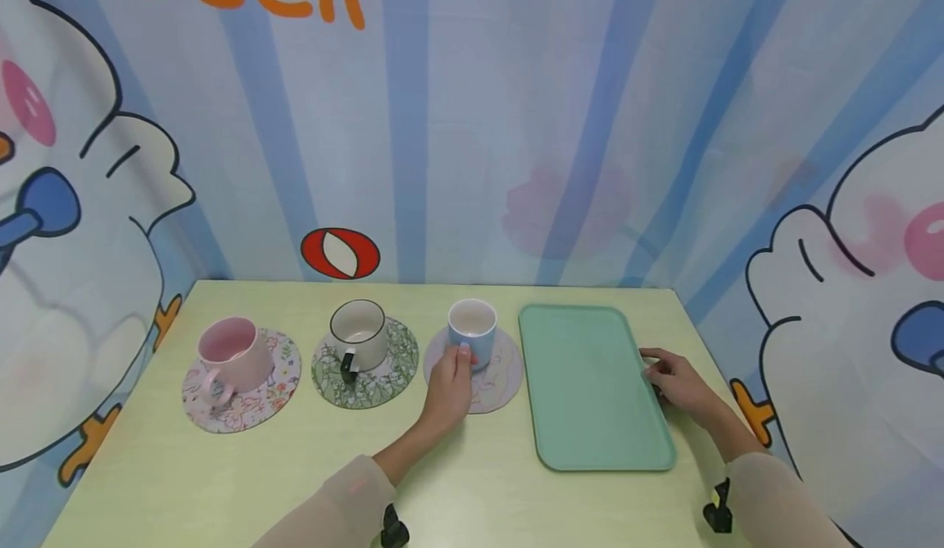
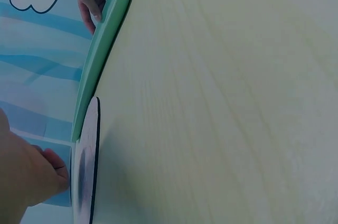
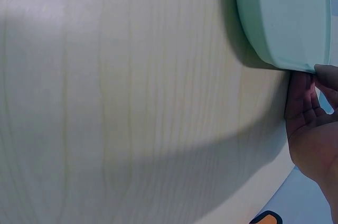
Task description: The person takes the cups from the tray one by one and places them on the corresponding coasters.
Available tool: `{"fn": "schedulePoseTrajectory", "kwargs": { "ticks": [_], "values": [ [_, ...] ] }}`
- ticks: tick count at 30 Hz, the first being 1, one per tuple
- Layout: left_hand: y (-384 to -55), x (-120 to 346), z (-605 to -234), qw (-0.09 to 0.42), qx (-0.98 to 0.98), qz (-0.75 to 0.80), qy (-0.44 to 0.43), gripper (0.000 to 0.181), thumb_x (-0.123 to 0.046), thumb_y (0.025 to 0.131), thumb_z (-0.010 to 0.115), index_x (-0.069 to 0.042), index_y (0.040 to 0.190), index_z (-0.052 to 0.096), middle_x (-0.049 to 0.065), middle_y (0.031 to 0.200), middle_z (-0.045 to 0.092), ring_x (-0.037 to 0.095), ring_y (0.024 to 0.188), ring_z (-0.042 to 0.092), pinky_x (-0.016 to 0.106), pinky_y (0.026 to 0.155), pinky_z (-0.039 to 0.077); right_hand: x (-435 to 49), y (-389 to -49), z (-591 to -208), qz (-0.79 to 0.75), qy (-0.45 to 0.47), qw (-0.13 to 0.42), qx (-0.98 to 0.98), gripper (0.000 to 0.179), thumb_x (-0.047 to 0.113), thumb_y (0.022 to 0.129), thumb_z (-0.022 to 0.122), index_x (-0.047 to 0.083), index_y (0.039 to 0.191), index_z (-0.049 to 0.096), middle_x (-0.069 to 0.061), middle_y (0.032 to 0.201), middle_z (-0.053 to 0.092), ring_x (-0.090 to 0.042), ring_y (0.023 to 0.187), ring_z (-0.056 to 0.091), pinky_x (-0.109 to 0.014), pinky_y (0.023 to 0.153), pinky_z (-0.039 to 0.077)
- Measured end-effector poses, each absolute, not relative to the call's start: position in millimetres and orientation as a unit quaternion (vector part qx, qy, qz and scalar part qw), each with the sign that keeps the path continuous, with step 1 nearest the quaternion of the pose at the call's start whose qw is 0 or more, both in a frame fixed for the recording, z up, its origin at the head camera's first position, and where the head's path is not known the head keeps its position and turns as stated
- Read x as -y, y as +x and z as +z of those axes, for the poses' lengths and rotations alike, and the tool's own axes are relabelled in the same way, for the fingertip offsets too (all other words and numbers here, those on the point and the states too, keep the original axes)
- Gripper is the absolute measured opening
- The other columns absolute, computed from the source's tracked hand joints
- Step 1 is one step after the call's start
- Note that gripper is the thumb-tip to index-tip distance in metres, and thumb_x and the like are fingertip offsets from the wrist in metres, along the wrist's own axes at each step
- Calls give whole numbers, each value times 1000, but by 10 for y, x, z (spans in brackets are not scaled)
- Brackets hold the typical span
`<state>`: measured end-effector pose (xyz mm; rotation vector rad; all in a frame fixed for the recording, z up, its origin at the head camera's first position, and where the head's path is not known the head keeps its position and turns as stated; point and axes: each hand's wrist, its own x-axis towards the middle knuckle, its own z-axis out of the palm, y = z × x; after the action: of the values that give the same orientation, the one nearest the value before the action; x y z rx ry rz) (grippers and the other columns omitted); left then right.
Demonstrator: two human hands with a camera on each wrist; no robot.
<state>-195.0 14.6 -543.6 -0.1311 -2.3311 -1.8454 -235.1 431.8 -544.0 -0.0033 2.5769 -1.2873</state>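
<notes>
My left hand [image 1: 448,388] grips a light blue cup [image 1: 479,337] with a white inside, its fingers at the near side of the cup. The cup is upright over a pale purple round coaster [image 1: 505,380]; whether it touches the coaster I cannot tell. In the left wrist view, the blue cup [image 2: 59,198] shows partly behind the left hand [image 2: 31,174]. At the right, my right hand [image 1: 682,384] pinches the right edge of a green rectangular tray [image 1: 597,392]. The right wrist view has the right thumb on the tray's rim [image 3: 296,67], fingers below it.
Left of the blue cup, a white mug [image 1: 361,335] with a black handle stands on a green patterned coaster [image 1: 391,380]. Further left, a pink mug [image 1: 239,360] stands on a floral coaster [image 1: 283,360]. A printed curtain [image 1: 479,122] hangs behind the pale yellow table [image 1: 221,482].
</notes>
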Motion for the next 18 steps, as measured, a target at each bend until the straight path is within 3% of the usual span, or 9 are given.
{"fn": "schedulePoseTrajectory", "kwargs": {
  "ticks": [4,18],
  "values": [
    [-1941,-146,-5467,78,784,-615,-41,32,-19,117,38,-3,100,60,21,100,64,28,97,58,47,91,47,-4315,-2354,-5440,-441,-1,130,-888,49,9,112,50,-5,158,39,-19,108,58,-25,82,54,-35,63,53],
    [-1926,-205,-5504,66,797,-600,-37,33,-20,116,36,-4,100,59,19,102,66,31,99,62,53,94,50,-4306,-2330,-5451,-439,-16,124,-890,50,8,112,49,-6,159,37,-20,109,58,-26,85,56,-36,66,54]
  ]
}}
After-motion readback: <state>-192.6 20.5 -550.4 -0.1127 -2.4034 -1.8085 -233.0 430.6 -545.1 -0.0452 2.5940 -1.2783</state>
